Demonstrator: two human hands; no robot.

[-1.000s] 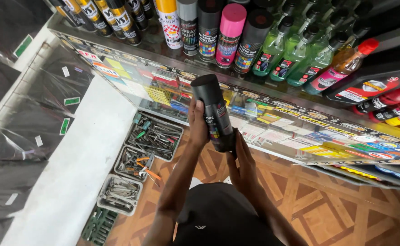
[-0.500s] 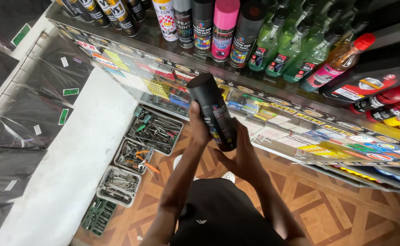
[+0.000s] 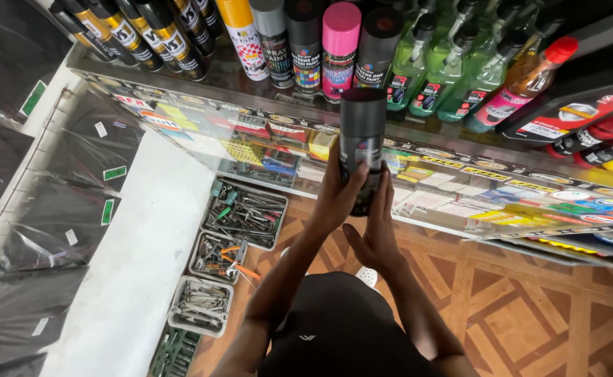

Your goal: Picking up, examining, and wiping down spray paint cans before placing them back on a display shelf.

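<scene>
Now dark spray can [image 3: 361, 143] upright, cap up; left hand [image 3: 336, 199] fingers wrapped around it, right hand [image 3: 375, 234] cupping base.

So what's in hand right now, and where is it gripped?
A dark spray can, upright; the left hand wraps its lower body and the right hand cups its base.

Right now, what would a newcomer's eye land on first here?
A dark grey spray can held upright in both hands, left hand and right hand, above a glass counter. Behind it, a pink-capped spray can stands out in the shelf row. Grey trays of hand tools lie lower left.
</scene>
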